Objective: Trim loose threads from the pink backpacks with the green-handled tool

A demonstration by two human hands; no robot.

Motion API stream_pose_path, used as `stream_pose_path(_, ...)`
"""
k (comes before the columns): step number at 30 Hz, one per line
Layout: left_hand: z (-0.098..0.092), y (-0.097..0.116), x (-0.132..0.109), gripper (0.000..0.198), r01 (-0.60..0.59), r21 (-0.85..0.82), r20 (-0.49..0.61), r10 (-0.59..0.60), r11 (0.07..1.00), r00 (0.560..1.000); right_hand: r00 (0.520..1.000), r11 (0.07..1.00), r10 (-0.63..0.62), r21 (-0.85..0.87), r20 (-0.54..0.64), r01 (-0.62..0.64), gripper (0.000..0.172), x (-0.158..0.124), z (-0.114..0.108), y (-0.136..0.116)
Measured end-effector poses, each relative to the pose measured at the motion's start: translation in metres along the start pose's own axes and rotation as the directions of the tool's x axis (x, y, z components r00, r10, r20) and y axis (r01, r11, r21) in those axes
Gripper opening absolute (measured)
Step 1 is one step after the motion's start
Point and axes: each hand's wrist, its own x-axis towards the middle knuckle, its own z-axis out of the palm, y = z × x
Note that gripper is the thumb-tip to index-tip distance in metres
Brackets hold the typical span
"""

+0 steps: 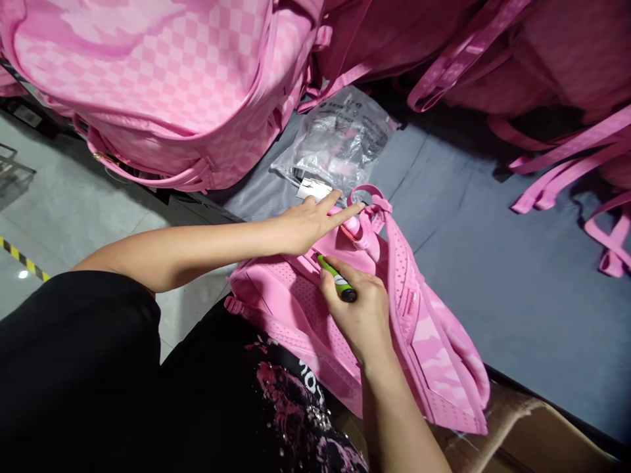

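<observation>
A pink backpack (305, 289) lies tilted at the table's edge against my body, its perforated straps toward me and a camouflage-patterned side panel on the right. My left hand (308, 226) rests on its top edge near the carry loop, fingers spread. In my right hand (362, 305) is a green marker-like pen (338, 279) with a black end, pinched between thumb and fingers. Its far tip touches or nearly touches the pink fabric just below my left hand. A white tag (314, 188) shows right beyond my left fingers.
A clear plastic bag (345, 135) with pink items lies behind the backpack on the grey-blue table surface (493, 289). A large checkered pink backpack (197, 72) stands at upper left. More pink bags (542, 59) with dangling straps line the back right. An open carton (537, 433) sits below.
</observation>
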Motion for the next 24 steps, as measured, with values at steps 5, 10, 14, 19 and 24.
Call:
stream_pose_path(5, 0.0039, -0.0022, 0.0020, 0.097, -0.012, -0.001, -0.024, 0.012, 1.000, 1.000, 1.000, 1.000, 0.009, 0.023, 0.015, -0.009, 0.030, 0.0001, 0.0002, 0.0007)
stream_pose_path(10, 0.0068, -0.0034, 0.0029, 0.098, -0.029, -0.003, -0.058, 0.028, 1.000, 0.998, 0.998, 0.995, 0.029, 0.094, 0.050, -0.033, 0.031, 0.0019, -0.0010, -0.0006)
stream_pose_path(14, 0.0032, -0.0013, 0.0015, 0.099, -0.012, -0.004, -0.027, 0.012, 1.000, 1.000, 0.995, 0.988, 0.088, 0.124, 0.055, -0.094, 0.031, 0.0033, -0.0015, -0.0018)
stream_pose_path(19, 0.0022, 0.0001, 0.0013, 0.099, 0.005, -0.018, -0.016, -0.006, 1.000, 1.000, 0.991, 0.981, 0.122, 0.146, 0.050, -0.128, 0.032, 0.0015, 0.0001, -0.0003)
stream_pose_path(24, 0.0062, -0.0013, 0.0013, 0.100, -0.012, -0.023, -0.048, 0.011, 1.000, 0.999, 0.992, 0.977, 0.110, 0.179, 0.059, -0.119, 0.034, -0.0001, 0.0024, 0.0014)
